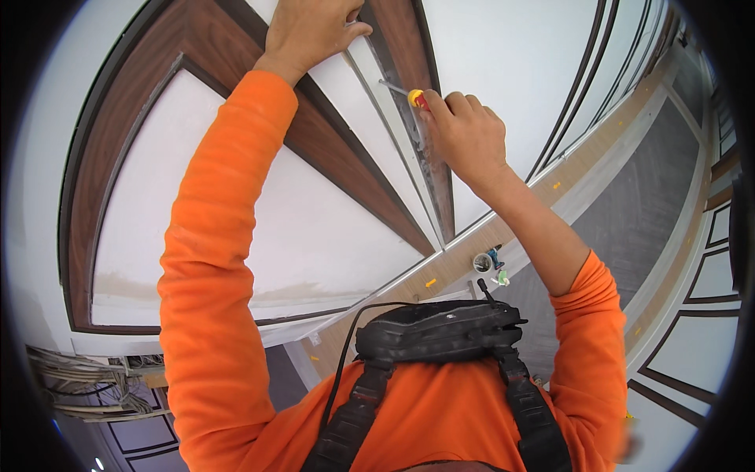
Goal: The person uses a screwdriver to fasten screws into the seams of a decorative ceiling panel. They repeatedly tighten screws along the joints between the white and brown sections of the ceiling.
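Note:
My right hand (469,140) is closed around the red and yellow handle of a screwdriver (416,98). Its thin metal shaft points left, and the tip meets a pale edge strip (393,102) beside a brown wood-grain frame (405,47). High up at the picture's top border is my left hand (311,33), fingers bent and thumb out, against the white edge of the panelled door (197,197). The frame border cuts off part of its fingers, and what they hold is hidden. Scuffs and dust mark the brown frame below the screwdriver.
On the floor below stand a white tub (482,262), a blue drill (495,256) and a small green-and-white item (501,278). A black pouch (436,330) with straps sits on my chest. Bundled cables (94,385) lie at lower left; dark cables (578,86) run at upper right.

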A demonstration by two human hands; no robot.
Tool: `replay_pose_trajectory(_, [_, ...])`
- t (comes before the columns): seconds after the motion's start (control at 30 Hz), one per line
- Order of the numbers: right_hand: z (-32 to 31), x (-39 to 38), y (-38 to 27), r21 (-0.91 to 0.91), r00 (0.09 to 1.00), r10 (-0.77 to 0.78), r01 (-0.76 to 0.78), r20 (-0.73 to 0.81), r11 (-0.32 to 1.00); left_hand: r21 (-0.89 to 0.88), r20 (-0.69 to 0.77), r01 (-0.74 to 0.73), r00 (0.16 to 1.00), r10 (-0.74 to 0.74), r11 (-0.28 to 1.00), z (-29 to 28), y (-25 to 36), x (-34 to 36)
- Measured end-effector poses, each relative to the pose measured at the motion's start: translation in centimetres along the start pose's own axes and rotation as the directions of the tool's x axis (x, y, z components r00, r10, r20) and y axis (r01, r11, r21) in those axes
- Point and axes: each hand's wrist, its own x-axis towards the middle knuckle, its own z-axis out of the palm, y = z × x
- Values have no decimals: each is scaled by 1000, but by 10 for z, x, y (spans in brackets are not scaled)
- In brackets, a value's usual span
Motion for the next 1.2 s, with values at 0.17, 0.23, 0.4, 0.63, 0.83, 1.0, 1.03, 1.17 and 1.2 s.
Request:
replay_pose_trajectory(0.17, [-2,5,-6,437,471,516,-878,715,196,8,35,6,999,-7,1000,-3,3,1])
replay_pose_trajectory(0.23, [-2,4,-10,459,366,468,-883,804,-97,6,10,1,1000,-1,1000,-2,4,1])
replay_pose_trajectory(0.4, [6,-19,-9,143,969,248,-246,4,959,-18,-22,4,1000,-4,1000,-6,5,4])
replay_pose_trajectory(0.63, [7,-26,-3,448,704,543,-710,457,543,0,-48,-12,999,12,1000,-10,17,15])
replay_pose_trajectory(0.83, [-7,9,-3,363,328,158,-789,931,-496,-15,-48,-6,999,5,1000,-4,6,3])
replay_pose_trajectory(1.0, [15,-9,-9,180,963,257,-267,78,947,10,-30,2,1000,-1,1000,1,6,5])
replay_pose_trajectory(1.03, [16,-11,-10,173,964,254,-265,86,949,14,-27,0,1000,1,1000,2,7,6])
replay_pose_trajectory(1.17, [17,-17,-13,147,964,243,-258,112,955,19,6,17,1000,-17,1000,0,12,10])
replay_pose_trajectory(1.2, [16,-12,-2,522,771,450,-636,449,568,20,-1,4,1000,-4,1000,2,12,12])
